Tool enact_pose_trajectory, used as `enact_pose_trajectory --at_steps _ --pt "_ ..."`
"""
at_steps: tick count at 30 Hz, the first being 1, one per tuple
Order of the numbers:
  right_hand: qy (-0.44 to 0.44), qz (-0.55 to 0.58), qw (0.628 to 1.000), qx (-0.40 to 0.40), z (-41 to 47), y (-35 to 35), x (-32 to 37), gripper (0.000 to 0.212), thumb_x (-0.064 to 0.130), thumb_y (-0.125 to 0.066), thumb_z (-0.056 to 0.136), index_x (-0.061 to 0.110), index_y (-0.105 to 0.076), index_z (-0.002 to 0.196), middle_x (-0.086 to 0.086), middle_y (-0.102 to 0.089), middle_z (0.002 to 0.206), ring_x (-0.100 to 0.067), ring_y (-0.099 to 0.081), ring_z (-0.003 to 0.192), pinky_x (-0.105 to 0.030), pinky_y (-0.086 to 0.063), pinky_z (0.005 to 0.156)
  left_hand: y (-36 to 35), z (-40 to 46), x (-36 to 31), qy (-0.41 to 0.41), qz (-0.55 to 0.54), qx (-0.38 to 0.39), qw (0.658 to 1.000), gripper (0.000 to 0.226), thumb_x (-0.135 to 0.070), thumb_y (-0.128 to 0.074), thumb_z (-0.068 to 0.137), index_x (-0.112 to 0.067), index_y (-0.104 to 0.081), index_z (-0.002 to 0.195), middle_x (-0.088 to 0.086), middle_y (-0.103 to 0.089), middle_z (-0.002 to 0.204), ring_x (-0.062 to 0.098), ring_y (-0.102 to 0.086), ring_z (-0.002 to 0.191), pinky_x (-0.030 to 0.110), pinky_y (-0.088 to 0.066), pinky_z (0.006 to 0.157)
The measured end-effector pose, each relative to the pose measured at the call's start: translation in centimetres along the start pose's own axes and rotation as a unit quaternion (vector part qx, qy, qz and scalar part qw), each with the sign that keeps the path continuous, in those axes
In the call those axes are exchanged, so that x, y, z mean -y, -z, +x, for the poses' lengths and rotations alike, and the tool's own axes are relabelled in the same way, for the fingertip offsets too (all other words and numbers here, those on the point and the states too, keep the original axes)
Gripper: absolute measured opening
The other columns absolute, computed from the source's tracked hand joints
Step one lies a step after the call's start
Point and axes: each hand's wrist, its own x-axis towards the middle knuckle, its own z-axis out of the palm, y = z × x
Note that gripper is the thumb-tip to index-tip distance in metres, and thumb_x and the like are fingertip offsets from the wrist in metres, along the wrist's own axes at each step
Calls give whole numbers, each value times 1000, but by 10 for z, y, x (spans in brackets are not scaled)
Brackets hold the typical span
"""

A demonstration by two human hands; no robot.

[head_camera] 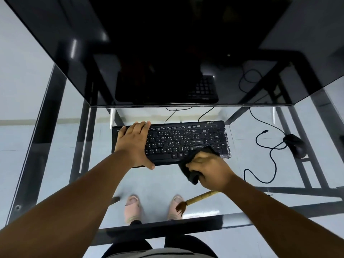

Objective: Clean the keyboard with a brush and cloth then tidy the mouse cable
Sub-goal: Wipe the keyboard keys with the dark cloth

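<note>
Right hand [210,170]: fingers clamped on a bunched black cloth [193,164], pressed to the keyboard's [186,140] near right corner. Left hand [135,144]: fingers spread flat, gripping nothing, over the keyboard's left end. Brush [197,199] lies nearer than the keyboard on the glass bench [55,164]; mouse [296,145] and looped cable [268,151] lie to the keyboard's right.

black keyboard [186,140], black cloth [193,162], tan-handled brush [199,199]

Matt black plastic keyboard [186,140], soft dark cloth [189,164], wood-handled brush [197,199], glossy glass desk [55,146].
</note>
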Motion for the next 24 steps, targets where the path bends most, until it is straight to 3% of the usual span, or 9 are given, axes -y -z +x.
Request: enact_pose_trajectory --at_steps 3,7,11,14,19,24 --pt "-27 -13 1000 7 -20 12 -23 33 3 -59 58 20 -72 82 6 -67 74 -17 -61 85 -30 -54 58 2 0 -1 1 6 -1 1000 146 -71 -79 42 -24 2 154 -4 -9 160 19 -8 148 45 -3 121" --pt "-41 4 999 -27 -20 11 -18 32 12 -47 64 20 -72 83 7 -68 73 -16 -61 84 -30 -54 54 3 0 -3 2 7 -1 1000 146 -71 -79 40 -24 -1 154 -5 -10 159 18 -10 148 43 -4 121" --pt "20 31 999 -30 13 -8 11 39 8 -62 69 19 -73 105 3 -73 93 -19 -65 94 -27 -56 63 5 -1 -6 9 4 -1 1000 146 -70 -80 38 -25 -3 154 -6 -12 158 17 -11 147 42 -6 121" --pt "25 37 999 -7 22 -6 5 41 12 -57 73 23 -69 111 0 -71 95 -19 -64 97 -32 -57 61 6 -2 -7 13 4 4 1000 147 -69 -81 37 -25 -3 153 -7 -13 158 17 -11 147 44 -7 121" --pt "26 7 998 54 -16 19 -45 40 10 -42 69 20 -73 94 9 -70 82 -16 -59 96 -34 -56 61 7 -1 -9 20 8 10 1000 148 -70 -82 36 -25 -3 153 -7 -14 158 17 -11 148 45 -7 121" --pt "-65 12 997 33 -49 39 -73 34 2 -62 57 25 -72 79 6 -65 85 -11 -60 87 -31 -54 60 8 -2 -12 28 1 14 1000 147 -65 -84 36 -26 -3 152 -7 -13 158 17 -8 148 44 -7 121"
